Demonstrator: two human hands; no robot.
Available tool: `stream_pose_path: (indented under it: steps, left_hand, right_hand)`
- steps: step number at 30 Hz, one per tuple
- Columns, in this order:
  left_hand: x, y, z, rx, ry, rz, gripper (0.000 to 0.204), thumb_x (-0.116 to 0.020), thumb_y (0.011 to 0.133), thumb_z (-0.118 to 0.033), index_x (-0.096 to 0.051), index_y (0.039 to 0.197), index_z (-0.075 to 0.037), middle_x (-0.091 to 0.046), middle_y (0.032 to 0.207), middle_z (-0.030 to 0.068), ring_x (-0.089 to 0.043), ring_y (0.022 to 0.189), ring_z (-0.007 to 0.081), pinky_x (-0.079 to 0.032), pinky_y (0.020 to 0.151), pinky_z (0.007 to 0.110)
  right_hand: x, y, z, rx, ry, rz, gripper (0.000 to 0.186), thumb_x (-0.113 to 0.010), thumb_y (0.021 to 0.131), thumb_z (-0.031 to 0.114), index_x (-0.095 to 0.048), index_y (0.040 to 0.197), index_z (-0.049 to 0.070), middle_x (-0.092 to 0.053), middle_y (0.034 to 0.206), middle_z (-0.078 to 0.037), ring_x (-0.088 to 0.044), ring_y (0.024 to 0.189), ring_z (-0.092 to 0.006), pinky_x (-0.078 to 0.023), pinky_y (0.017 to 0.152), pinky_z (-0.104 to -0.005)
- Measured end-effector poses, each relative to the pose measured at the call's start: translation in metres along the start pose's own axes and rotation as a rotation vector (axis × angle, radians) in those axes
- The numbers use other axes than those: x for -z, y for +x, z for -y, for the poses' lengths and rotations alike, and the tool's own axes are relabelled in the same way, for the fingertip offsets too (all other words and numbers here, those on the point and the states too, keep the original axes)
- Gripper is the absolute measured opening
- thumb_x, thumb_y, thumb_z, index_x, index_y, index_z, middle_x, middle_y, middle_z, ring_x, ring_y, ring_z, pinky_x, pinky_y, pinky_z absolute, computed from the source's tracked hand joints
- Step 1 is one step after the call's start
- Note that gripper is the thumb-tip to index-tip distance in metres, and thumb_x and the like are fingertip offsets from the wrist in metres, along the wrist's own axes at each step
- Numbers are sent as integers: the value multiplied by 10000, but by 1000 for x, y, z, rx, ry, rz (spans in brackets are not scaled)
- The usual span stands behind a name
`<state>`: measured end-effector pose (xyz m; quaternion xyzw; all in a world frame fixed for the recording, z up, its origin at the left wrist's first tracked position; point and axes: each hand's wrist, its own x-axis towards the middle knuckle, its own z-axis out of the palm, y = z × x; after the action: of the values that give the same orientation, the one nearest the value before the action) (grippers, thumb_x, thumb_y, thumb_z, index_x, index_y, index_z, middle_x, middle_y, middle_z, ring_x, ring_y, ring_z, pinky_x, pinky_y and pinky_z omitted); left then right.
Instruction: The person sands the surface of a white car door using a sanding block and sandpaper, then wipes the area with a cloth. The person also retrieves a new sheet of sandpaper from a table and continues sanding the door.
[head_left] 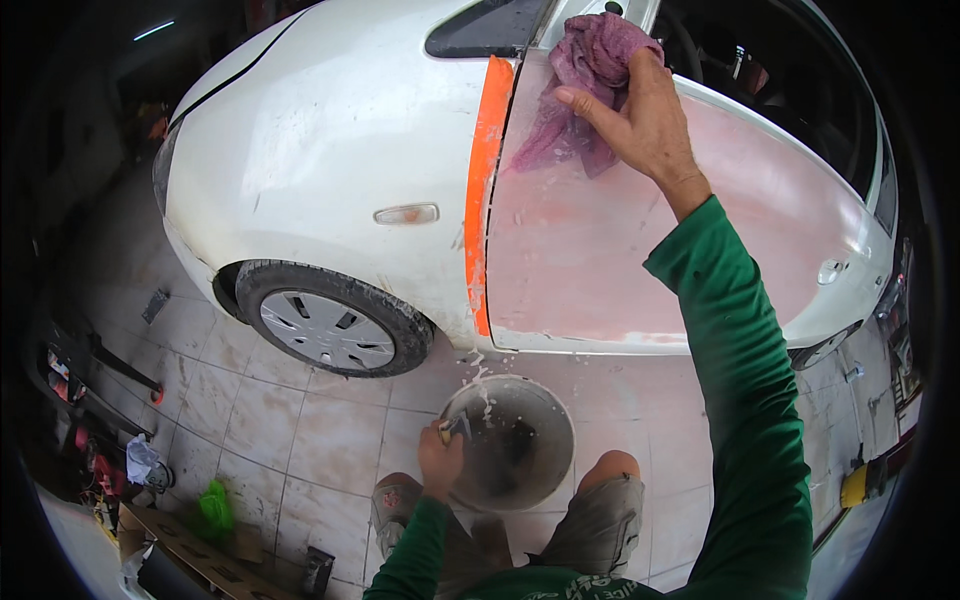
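My right hand [650, 130] is closed on a wet, purple-pink rag [585, 65] high against the front door [600, 250] of a white car. The door's surface is a patchy, wet-looking pink. Down at the rim of a round bucket [565, 440], my left hand [438, 462] is closed on a small dark and yellow piece [458, 430], too small to name surely. Water drops and pale splashes show above the bucket, which stands on the floor between my legs. Orange tape [484, 190] runs along the fender beside the door gap.
The front wheel [330, 325] is to the left of the bucket on a stained tiled floor [260, 420]. Cardboard [190, 555], a green plastic bag [214, 510] and a dark block [317, 570] lie at lower left. Something yellow and black [860, 485] is at far right.
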<state>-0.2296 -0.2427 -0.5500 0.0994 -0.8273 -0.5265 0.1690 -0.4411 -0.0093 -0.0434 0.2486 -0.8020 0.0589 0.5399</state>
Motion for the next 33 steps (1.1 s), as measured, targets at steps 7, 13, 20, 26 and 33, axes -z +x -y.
stream_pose_path:
  steps: [7, 13, 20, 26, 33]
  left_hand:
    - [2, -1, -14, 0, -67, 27, 315, -695, 861, -139, -640, 1146, -17, -633, 1034, 207, -625, 975, 430, -501, 865, 492]
    - [-1, 0, -11, -12, -73, 6, 300, -711, 858, -125, -641, 1134, -33, -644, 1011, 195, -642, 936, 428, -518, 833, 480]
    - [1, 0, -18, -15, -28, 0, 294, -713, 856, -122, -646, 1129, -37, -657, 1019, 194, -653, 966, 420, -523, 849, 479]
    - [-10, 3, -11, -42, 1, -14, 310, -714, 852, -127, -643, 1137, -27, -658, 1001, 207, -649, 957, 442, -521, 847, 490]
    - [-8, 4, 1, -38, 37, -20, 317, -716, 847, -102, -640, 1140, -8, -677, 1006, 179, -686, 926, 350, -538, 817, 433]
  right_hand:
    - [-75, -25, 36, 2, -207, -97, 720, -629, 963, 498, -487, 1459, -4, -475, 1484, -271, -397, 1408, -486, -282, 1218, -576]
    - [-103, -80, 43, 338, -190, 101, 709, -670, 934, 437, -440, 1549, 168, -450, 1541, -213, -372, 1441, -460, -240, 1242, -587]
    - [-132, -170, 53, 576, 153, 19, 325, -680, 817, 142, -737, 1134, 98, -660, 1312, -73, -553, 1334, -295, -417, 1181, -470]
    - [-127, -289, 70, 538, 406, 398, 202, -660, 815, 93, -728, 999, 140, -673, 1111, -6, -597, 1178, -228, -486, 1039, -398]
    - [-76, -457, 108, -135, 696, 1134, 325, -725, 785, 107, -711, 1108, 129, -680, 1162, -65, -631, 1132, -295, -508, 944, -438]
